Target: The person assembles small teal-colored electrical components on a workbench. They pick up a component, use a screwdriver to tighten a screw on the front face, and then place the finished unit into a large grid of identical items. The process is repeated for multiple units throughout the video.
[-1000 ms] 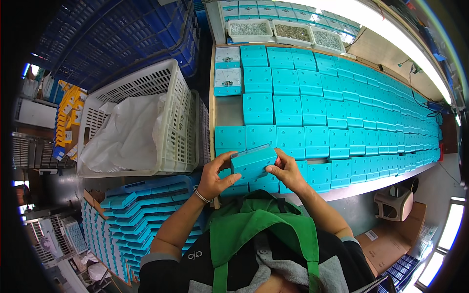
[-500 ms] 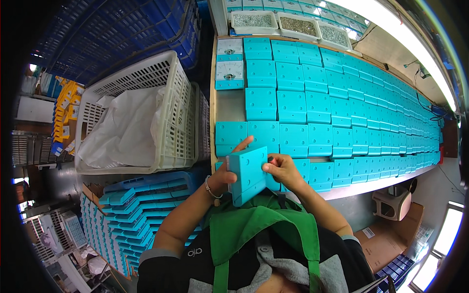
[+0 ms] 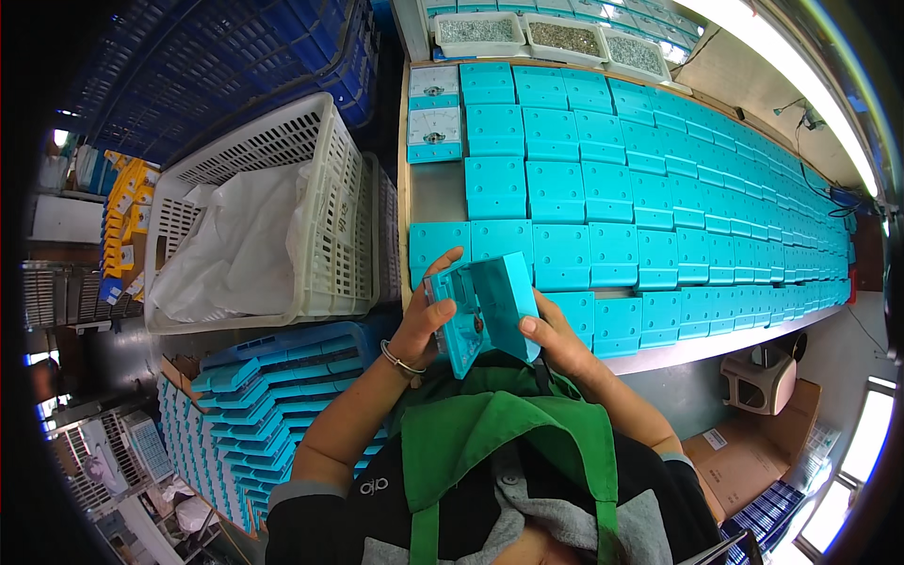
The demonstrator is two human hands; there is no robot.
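Note:
My left hand (image 3: pixel 420 325) grips the front half of a teal panel meter (image 3: pixel 456 331), its open inner side toward the right, with small parts inside. Between the thumb and fingers of my right hand (image 3: pixel 561 341) is the teal back cover (image 3: pixel 509 303), tilted away from the front half like an opened book. Whether the two halves still touch at the lower end, I cannot tell. Just beyond my hands, rows of teal cases (image 3: pixel 560 256) lie back side up on the bench. Two meters with white dials (image 3: pixel 433 127) lie face up at the far left.
Three white trays (image 3: pixel 478 33) of small metal parts stand along the bench's back edge. To the left are a white crate (image 3: pixel 320 202) with a white bag and blue crates (image 3: pixel 235 71). Stacked teal cases (image 3: pixel 254 414) fill the lower left. A stool (image 3: pixel 759 379) and cardboard box (image 3: pixel 744 461) stand right.
The meter has come apart: my right hand has swung the back cover away to the right from the front half, and the inside now shows. The view has shifted slightly.

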